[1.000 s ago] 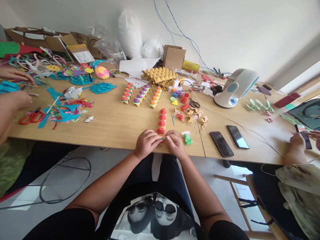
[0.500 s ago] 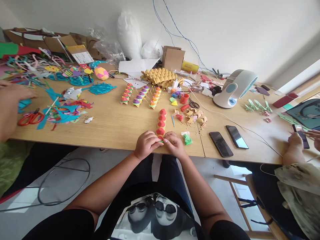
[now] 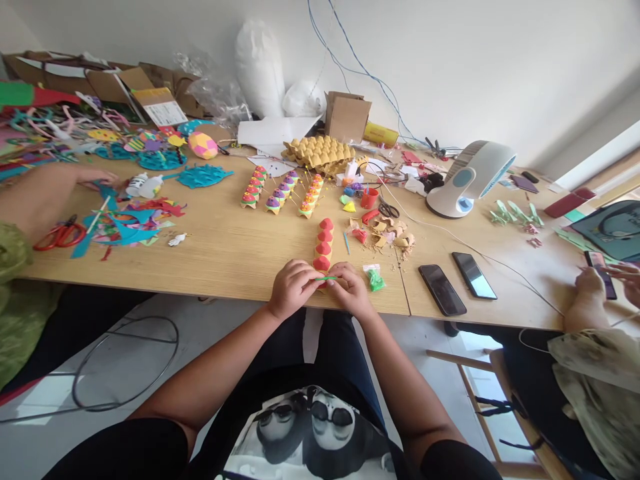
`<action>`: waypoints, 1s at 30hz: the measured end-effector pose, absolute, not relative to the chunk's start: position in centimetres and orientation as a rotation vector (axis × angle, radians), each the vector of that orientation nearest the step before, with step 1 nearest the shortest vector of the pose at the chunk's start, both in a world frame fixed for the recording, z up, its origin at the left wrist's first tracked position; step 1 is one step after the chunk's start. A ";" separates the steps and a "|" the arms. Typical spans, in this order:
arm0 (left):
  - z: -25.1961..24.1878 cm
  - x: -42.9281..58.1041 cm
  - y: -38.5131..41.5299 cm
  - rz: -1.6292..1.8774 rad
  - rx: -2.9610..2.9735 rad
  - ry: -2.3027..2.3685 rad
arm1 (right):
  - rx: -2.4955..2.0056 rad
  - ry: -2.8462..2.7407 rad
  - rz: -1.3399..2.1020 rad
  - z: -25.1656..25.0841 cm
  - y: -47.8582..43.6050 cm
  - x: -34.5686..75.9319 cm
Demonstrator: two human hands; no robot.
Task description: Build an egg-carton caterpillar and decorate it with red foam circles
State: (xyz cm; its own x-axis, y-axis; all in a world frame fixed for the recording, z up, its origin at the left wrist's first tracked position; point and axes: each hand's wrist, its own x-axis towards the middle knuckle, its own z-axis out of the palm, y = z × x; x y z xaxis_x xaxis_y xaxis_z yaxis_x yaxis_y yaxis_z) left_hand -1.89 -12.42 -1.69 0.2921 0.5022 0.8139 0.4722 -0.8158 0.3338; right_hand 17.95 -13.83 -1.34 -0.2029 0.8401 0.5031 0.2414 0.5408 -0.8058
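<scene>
A thin green clay strip [image 3: 326, 278] is stretched between my left hand [image 3: 294, 288] and my right hand [image 3: 349, 288], pinched at each end by fingertips. Just beyond them, a row of egg-carton cups topped with red clay [image 3: 323, 247] points away from me, its nearest cup partly hidden by my fingers and the strip. Beside my right hand lies a small bag of green clay [image 3: 375, 278]. Further back stand three decorated carton rows: one red and green [image 3: 254, 187], one purple [image 3: 283, 191], one orange [image 3: 311, 195].
Carton scraps [image 3: 393, 235], a blue stick [image 3: 347, 243], black scissors [image 3: 389, 209] and two phones [image 3: 443, 289] lie to the right, with a white fan [image 3: 465, 180] behind. At left, a person's arm [image 3: 45, 193] reaches near red scissors [image 3: 60, 235]. Another person's hands [image 3: 591, 283] hold a phone.
The green strip now shows longer between my hands, which are slightly further apart. The left person's hand has moved right, to the blue pieces.
</scene>
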 end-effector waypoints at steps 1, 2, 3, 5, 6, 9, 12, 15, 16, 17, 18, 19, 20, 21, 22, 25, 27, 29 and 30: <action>-1.7 -1.9 -12.4 1.581 2.491 0.945 | -0.908 -1.736 0.712 -1.3 -13.8 17.9; -1.7 -1.9 -12.4 1.571 2.482 0.947 | -0.909 -1.742 0.712 -1.2 -13.8 17.9; -1.7 -1.9 -12.3 1.562 2.475 0.946 | -0.912 -1.747 0.712 -1.2 -13.8 17.9; -1.7 -1.9 -12.3 1.550 2.467 0.936 | -0.921 -1.758 0.714 -1.2 -13.8 17.9; -1.7 -2.0 -12.3 1.543 2.469 0.928 | -0.927 -1.767 0.716 -1.3 -13.8 17.9; -1.7 -2.1 -12.4 1.508 2.491 0.901 | -0.937 -1.794 0.717 -1.4 -13.8 17.9; -1.8 -2.1 -12.4 1.487 2.511 0.919 | -0.932 -1.800 0.704 -1.4 -13.8 17.8; -1.8 -2.0 -12.5 1.516 2.502 0.955 | -0.931 -1.793 0.678 -1.4 -13.9 17.7; -1.8 -1.9 -12.5 1.529 2.495 0.958 | -0.939 -1.784 0.667 -1.4 -13.9 17.7; -1.8 -1.8 -12.5 1.541 2.483 0.958 | -0.951 -1.771 0.658 -1.4 -13.9 17.7; -1.8 -1.8 -12.4 1.553 2.467 0.956 | -0.964 -1.755 0.654 -1.4 -13.9 17.7; -1.7 -1.7 -12.3 1.560 2.443 0.957 | -0.976 -1.739 0.655 -1.4 -13.9 17.7; -1.7 -1.7 -12.2 1.564 2.415 0.956 | -0.983 -1.722 0.657 -1.4 -13.8 17.8; -1.7 -1.7 -12.1 1.564 2.382 0.954 | -0.984 -1.710 0.662 -1.5 -13.8 17.8; -1.7 -1.8 -12.0 1.563 2.348 0.948 | -0.979 -1.705 0.667 -1.5 -13.8 17.8; -1.7 -2.0 -11.7 1.559 2.269 0.917 | -0.970 -1.719 0.682 -1.6 -13.7 17.9; -1.7 -2.2 -11.6 1.551 2.241 0.921 | -0.972 -1.725 0.698 -1.6 -13.7 17.9; -1.6 -2.2 -11.7 1.515 2.234 0.951 | -0.977 -1.715 0.707 -1.7 -13.7 17.9; -1.5 -2.1 -11.8 1.493 2.231 0.973 | -0.979 -1.708 0.706 -1.7 -13.7 17.9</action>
State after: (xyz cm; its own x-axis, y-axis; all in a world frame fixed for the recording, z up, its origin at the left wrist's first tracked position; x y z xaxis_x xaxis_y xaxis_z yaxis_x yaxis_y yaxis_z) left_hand -2.11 -11.78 -1.50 0.2370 0.6692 0.7043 0.3743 -0.7319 0.5694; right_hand 17.86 -13.74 -1.65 -0.1692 0.8652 0.4720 0.2795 0.5014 -0.8188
